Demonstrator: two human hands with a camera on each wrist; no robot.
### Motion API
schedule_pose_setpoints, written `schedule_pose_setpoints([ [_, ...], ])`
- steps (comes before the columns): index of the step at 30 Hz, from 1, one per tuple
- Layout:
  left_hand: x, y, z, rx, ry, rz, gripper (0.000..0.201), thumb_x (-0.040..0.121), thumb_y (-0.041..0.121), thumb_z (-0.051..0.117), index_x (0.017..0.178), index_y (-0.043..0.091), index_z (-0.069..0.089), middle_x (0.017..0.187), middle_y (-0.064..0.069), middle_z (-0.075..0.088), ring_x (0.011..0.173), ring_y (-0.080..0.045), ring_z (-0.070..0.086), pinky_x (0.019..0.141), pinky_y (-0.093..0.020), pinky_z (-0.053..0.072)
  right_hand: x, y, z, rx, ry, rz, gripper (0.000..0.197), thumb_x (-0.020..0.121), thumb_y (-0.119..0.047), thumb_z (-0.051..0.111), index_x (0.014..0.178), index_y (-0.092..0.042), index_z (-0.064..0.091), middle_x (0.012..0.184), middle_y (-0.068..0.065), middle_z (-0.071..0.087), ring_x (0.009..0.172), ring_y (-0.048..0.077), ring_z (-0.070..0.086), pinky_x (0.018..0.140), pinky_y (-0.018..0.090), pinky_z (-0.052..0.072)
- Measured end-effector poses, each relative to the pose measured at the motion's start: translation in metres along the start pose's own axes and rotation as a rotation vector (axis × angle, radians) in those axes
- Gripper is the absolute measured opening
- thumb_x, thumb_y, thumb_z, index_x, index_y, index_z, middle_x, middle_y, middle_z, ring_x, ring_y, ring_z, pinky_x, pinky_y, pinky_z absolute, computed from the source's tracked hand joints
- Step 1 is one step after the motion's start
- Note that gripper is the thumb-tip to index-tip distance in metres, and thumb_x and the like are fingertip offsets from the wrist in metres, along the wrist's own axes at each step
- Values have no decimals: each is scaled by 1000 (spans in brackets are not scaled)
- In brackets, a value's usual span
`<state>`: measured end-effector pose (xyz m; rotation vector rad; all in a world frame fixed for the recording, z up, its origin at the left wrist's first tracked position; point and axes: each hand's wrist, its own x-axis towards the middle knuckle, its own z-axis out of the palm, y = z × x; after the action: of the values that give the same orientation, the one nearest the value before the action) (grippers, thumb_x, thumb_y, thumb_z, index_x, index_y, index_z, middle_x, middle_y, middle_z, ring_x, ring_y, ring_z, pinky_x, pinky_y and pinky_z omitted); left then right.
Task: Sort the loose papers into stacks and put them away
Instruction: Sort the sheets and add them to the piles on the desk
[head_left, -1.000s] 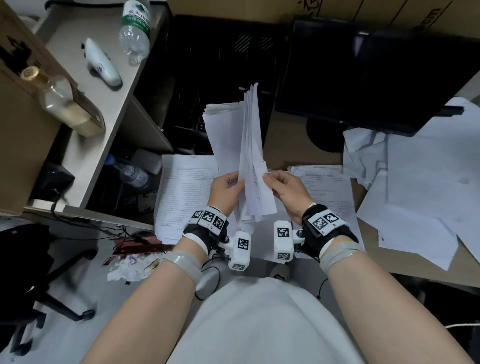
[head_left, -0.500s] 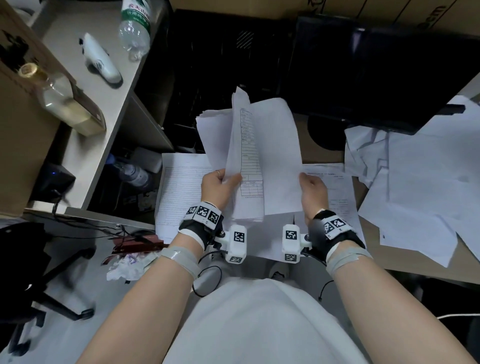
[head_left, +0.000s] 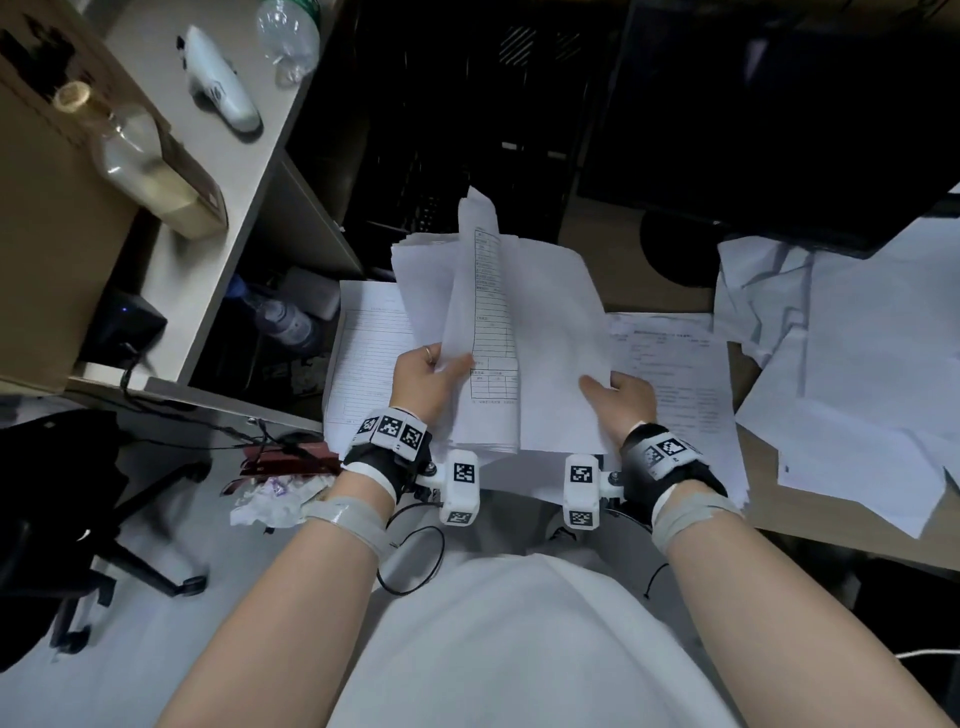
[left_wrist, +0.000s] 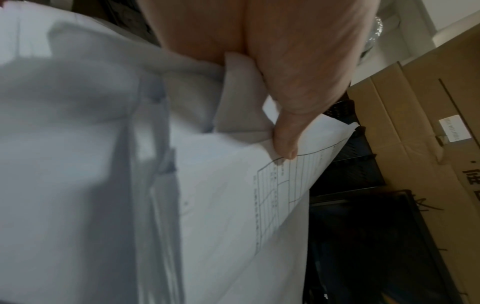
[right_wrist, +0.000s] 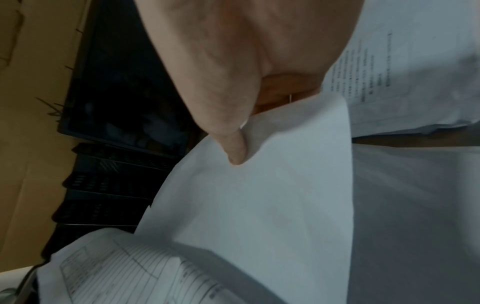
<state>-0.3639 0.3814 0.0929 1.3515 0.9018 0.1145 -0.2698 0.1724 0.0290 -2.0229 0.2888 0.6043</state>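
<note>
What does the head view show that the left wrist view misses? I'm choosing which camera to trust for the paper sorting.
Only the head view shows the right hand pinching a blank white sheet and printed forms lying on the brown desk. Only the left wrist view shows the left thumb pressed on the gridded form's corner. Both show the left hand gripping the white paper bundle.

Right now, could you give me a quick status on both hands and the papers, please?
Left hand grips the paper bundle, held upright. Right hand pinches one blank sheet, peeled to the right. Printed forms on desk beneath; loose papers unsorted at right.
</note>
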Motion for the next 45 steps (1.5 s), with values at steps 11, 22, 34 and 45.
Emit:
schedule_pose_setpoints([
  [11,9,-38,-34,51,128,-61,6,92,3,65,91,-3,68,69,3,69,59,-5,64,59,-18,51,-2,84,41,-218,-15,393,44,83,-36,64,112,-2,66,111,15,68,101,35,64,85,36,49],
  [22,22,-38,-26,234,1,-46,48,95,34,60,57,26,33,55,4,29,49,-13,23,47,-25,18,-14,23,41,-180,109,32,71,84,-30,71,147,-20,40,147,5,45,133,27,40,106,41,37],
  [34,0,-30,9,171,-11,71,35,100,32,57,76,6,62,61,6,51,58,-8,44,57,-23,40,-37,-26,33,109,-530,-178,94,65,-51,87,143,-21,42,144,-5,49,131,9,48,113,26,35],
  [45,-26,-44,37,206,15,-22,33,67,33,83,89,10,75,86,-8,77,84,-31,74,79,-52,60,-47,-19,-6,-48,-406,-203,39,86,-28,64,121,-17,51,116,0,65,103,15,64,89,32,52],
])
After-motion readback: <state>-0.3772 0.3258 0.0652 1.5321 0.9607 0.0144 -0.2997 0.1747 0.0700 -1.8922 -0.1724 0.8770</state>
